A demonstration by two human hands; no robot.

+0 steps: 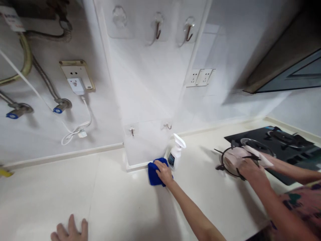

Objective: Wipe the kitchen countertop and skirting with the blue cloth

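Left hand (69, 230) nearest, cut off by the bottom edge: open, fingers spread, holding nothing, apparently flat on the bench (120, 197). Right arm reaches forward; right hand (163, 173) is palm down on a blue cloth (154, 173), can't tell if it pinches or just presses. Hand hides part of the cloth. Cloth sits just left of the spray bottle (176, 155). Right of the bottle, another person's hands (250, 170) are on a burner grate (227, 164) with a pale rag (258, 157), floral sleeve (296, 204) at frame edge. Gas hob (283, 142) farther right, cut off by the frame.
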